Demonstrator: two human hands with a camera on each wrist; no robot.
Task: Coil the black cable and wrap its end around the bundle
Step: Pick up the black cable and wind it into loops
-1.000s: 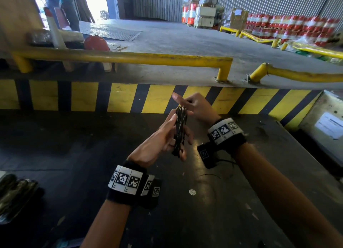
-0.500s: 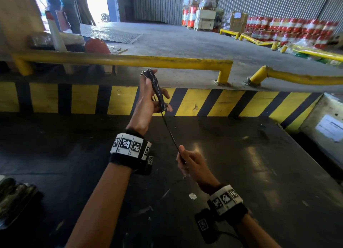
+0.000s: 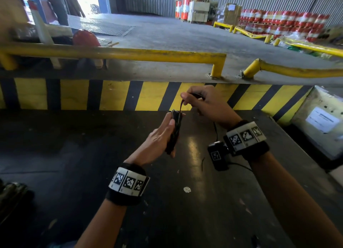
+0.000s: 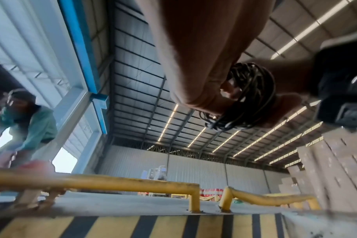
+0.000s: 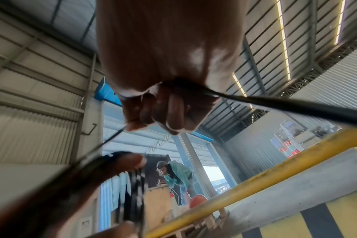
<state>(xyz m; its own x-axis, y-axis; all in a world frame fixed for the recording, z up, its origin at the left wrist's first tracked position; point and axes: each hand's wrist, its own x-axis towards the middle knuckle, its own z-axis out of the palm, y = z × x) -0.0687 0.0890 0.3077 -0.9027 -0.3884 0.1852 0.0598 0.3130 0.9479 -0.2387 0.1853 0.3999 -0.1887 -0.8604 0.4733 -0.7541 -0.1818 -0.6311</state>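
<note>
At frame centre, the left hand [image 3: 159,138] holds the cable bundle [image 3: 174,130] over the bench [image 3: 74,154], the right hand [image 3: 207,102] just upper right; a rail [image 3: 130,54] runs behind.

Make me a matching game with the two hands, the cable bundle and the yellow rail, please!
Things:
1. left hand
2. right hand
3. cable bundle
4. yellow rail

States:
A. pinches the loose cable strand above the bundle
B. stands behind the striped edge
C. grips the coiled loops
D. black, held upright over the dark table

Pairs: 1-C, 2-A, 3-D, 4-B
</note>
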